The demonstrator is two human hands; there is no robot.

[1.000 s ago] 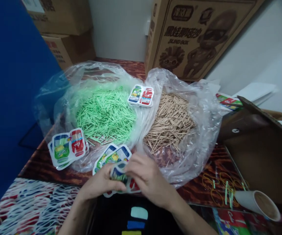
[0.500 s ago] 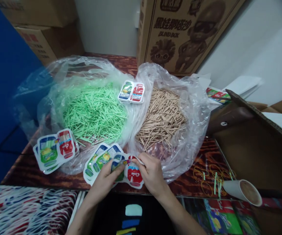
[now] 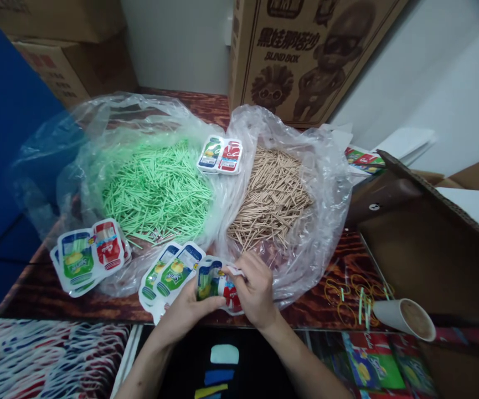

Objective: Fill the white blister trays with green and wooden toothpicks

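Near the table's front edge, my left hand [image 3: 189, 307] holds the left side of a green and red drink-print packet [image 3: 211, 281], thumb across its front. My right hand [image 3: 256, 285] pinches the packet's upper right part, covering some of the red half. Just left of it, several similar packets [image 3: 175, 272] lie fanned out, partly behind my left hand. Another stack of packets [image 3: 77, 259] rests at the far left. Behind my hands, clear plastic bags hold a heap of green sticks [image 3: 160, 191] and a heap of brown sticks [image 3: 274, 194]. A small packet stack [image 3: 220, 154] sits between the heaps.
A paper cup [image 3: 405, 320] lies on its side at the right, beside yellow rubber bands [image 3: 347, 293]. An open cardboard box [image 3: 430, 249] takes up the right side. A large printed carton [image 3: 297, 61] stands behind the bags, and more cartons [image 3: 73, 66] are stacked at the back left.
My left thumb has shifted lower and right across the packet. My right hand has closed further over its red half. The whole view has shifted slightly.
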